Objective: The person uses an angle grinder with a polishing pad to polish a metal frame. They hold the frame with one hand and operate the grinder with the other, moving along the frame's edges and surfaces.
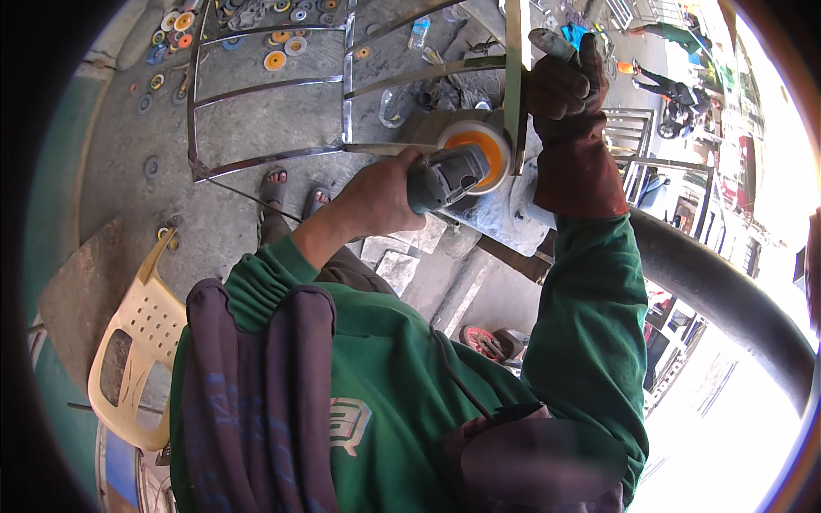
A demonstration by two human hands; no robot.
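Observation:
My bare left hand is closed around the body of a dark angle grinder. The grinder's round disc, orange in the middle with a pale rim, faces the lower part of an upright metal bar. Whether disc and bar touch I cannot tell. My right hand, in a worn brown-red work glove, is raised just right of that bar. Its thumb and one finger stand apart while the other fingers curl loosely, and nothing shows in the palm. The bar joins a welded metal frame with several crosspieces.
Many used grinding discs lie on the concrete floor at the far left. A cream plastic chair stands at my left. Sandalled feet show below the frame. At right are a thick dark pipe, more metal frames and a person.

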